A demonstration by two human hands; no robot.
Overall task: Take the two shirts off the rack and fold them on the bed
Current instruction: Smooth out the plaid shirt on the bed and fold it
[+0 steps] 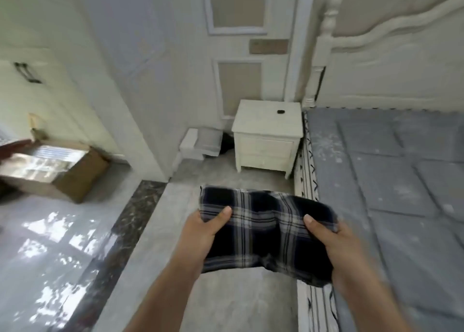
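A folded dark blue and white plaid shirt (266, 228) hangs in the air over the floor, just left of the bed's edge. My left hand (206, 233) grips its left side, thumb on top of the cloth. My right hand (331, 241) grips its right side the same way. The bed (391, 181) with a grey-blue quilted cover fills the right side. No rack and no second shirt are in view.
A white nightstand (267, 136) with a small dark object on top stands by the headboard (391, 63). Left of it sits a white box (198, 143). A cardboard box (62, 171) lies at the far left on the glossy floor. A door is behind.
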